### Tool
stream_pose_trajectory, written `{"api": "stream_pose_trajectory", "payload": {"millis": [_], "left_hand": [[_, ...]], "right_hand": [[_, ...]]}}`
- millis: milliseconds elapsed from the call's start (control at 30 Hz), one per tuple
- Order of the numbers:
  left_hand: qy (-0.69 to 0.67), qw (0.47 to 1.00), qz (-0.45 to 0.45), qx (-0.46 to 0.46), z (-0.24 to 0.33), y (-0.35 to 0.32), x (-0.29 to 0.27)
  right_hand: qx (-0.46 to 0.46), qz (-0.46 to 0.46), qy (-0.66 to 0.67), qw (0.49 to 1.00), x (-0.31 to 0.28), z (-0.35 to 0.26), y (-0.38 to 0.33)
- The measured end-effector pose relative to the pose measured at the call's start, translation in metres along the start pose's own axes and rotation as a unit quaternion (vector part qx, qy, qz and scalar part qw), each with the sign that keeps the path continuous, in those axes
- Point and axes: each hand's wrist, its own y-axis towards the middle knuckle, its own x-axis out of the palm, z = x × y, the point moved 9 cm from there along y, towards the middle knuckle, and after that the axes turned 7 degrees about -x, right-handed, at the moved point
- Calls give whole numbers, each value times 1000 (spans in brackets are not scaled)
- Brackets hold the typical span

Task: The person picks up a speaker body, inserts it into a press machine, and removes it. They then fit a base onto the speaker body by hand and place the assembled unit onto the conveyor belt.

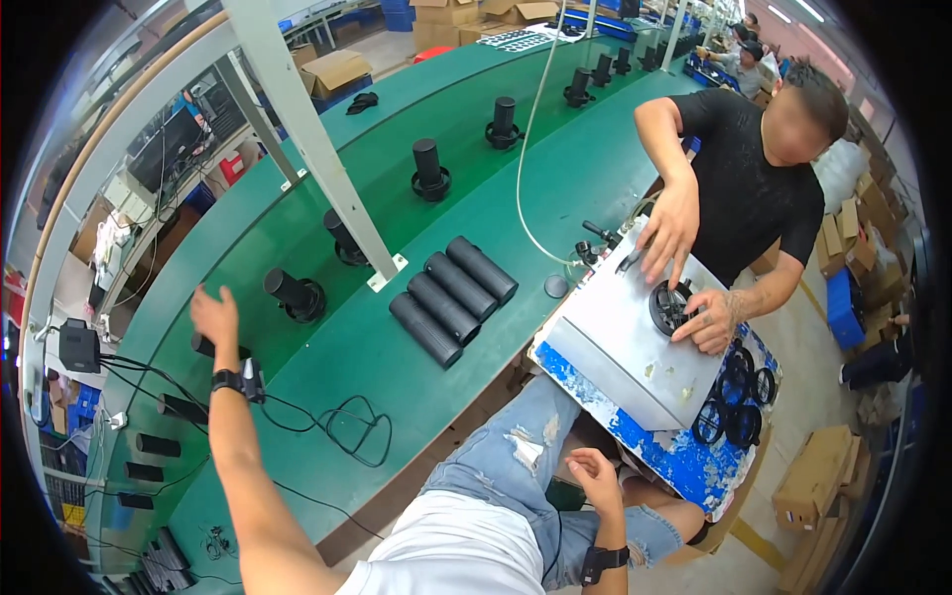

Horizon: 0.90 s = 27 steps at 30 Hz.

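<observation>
My left hand (215, 317) reaches out over the green conveyor belt at the left, fingers apart. Just beneath it lies a black cylinder (202, 345), partly covered by the hand; I see no grip on it. Over my lap hangs my right hand (596, 480), its fingers loosely bent and nothing visible in them. Several black ribbed tubes (426, 329) lie side by side on the green table (347, 362) in front of me. A black tube on a round ringed base (296, 296) stands tilted on the belt, right of my left hand.
A co-worker at the right has both hands at a black ring part (670, 307) on a white metal box (620, 342). Black rings (742, 424) lie beside it on a worn blue surface. A white post (312, 139) and loose black cable (342, 426) stand and lie near my left arm.
</observation>
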Motion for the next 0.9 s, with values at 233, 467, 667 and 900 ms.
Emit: {"api": "stream_pose_trajectory", "payload": {"millis": [233, 467, 667, 900], "left_hand": [[-5, 988, -153, -2, -127, -34, 27], [74, 984, -156, 44, -82, -25, 10], [116, 971, -208, -15, -134, 5, 56], [18, 973, -215, 86, -100, -8, 59]], "right_hand": [[5, -19, 19, 1000, 22, 5, 9], [-11, 4, -18, 1000, 8, 13, 7], [-14, 24, -53, 998, 1, 11, 6], [-40, 64, -77, 994, -18, 18, 3]]}}
